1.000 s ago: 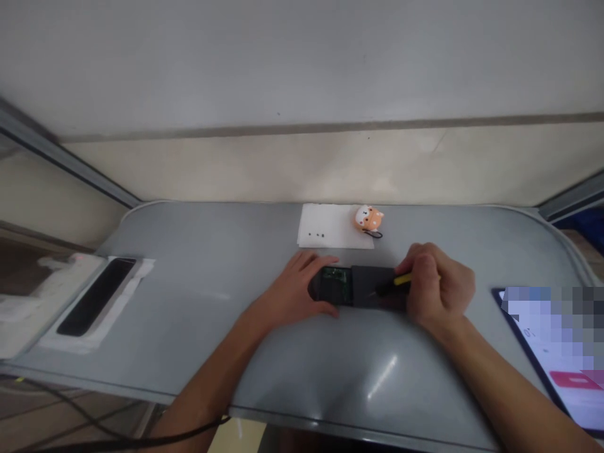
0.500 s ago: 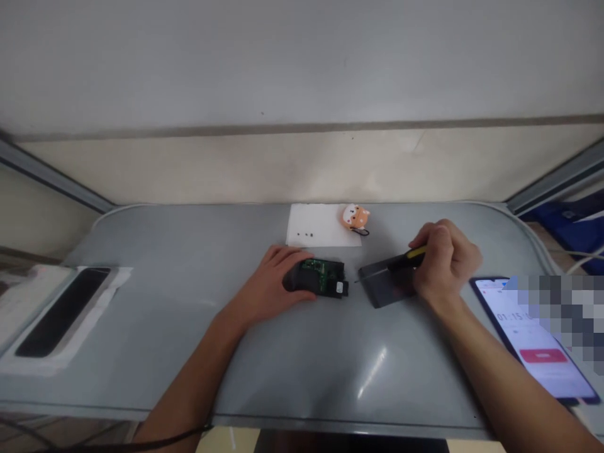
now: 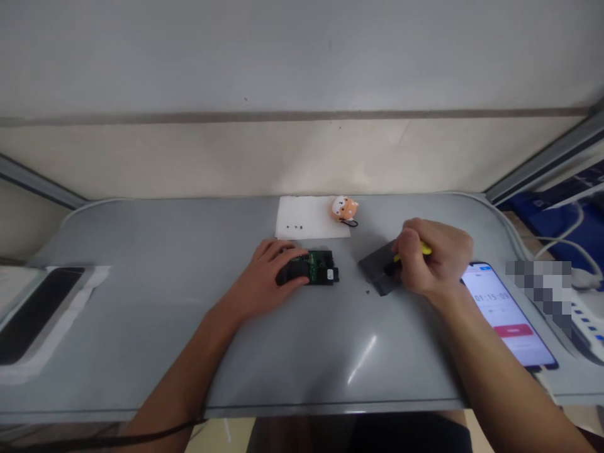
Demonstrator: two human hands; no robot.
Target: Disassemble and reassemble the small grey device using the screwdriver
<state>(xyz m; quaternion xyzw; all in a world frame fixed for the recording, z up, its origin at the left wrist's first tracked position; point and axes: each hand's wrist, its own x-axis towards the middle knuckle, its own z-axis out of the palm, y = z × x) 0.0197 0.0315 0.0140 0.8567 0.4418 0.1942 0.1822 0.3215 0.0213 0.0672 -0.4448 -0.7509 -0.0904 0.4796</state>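
Wall (image 3: 198, 157) in grey and cream runs across the back, and in front of it stretches the grey surface (image 3: 165, 352), which carries everything else. Over its middle, the left hand (image 3: 264, 277) lies palm down, its thumb and fingers gripping the left end of a device. The right hand (image 3: 434, 258) is curled into a fist, its fingers wrapped around a tool. At the far left, a black slab (image 3: 42, 314) lies on white tissue (image 3: 75, 308). Near the right forearm, a lit phone (image 3: 500, 308) shows 01:15:09 above a red bar. A sheet of white paper (image 3: 306, 217) lies towards the back. In front of it, the device (image 3: 321, 267) sits on the surface with its green circuit board exposed. A dark flat cover (image 3: 372, 267) is under and beside the right fist, apart from the device; whether the fingers also hold it I cannot tell. The tool (image 3: 426, 248) has a black and yellow handle. An orange animal-shaped case (image 3: 344, 209) with a black loop rests on the paper's right end. Smallest are 3 dark bits (image 3: 296, 227) on the paper's left part and 1 speck (image 3: 368, 292) just beside the cover.
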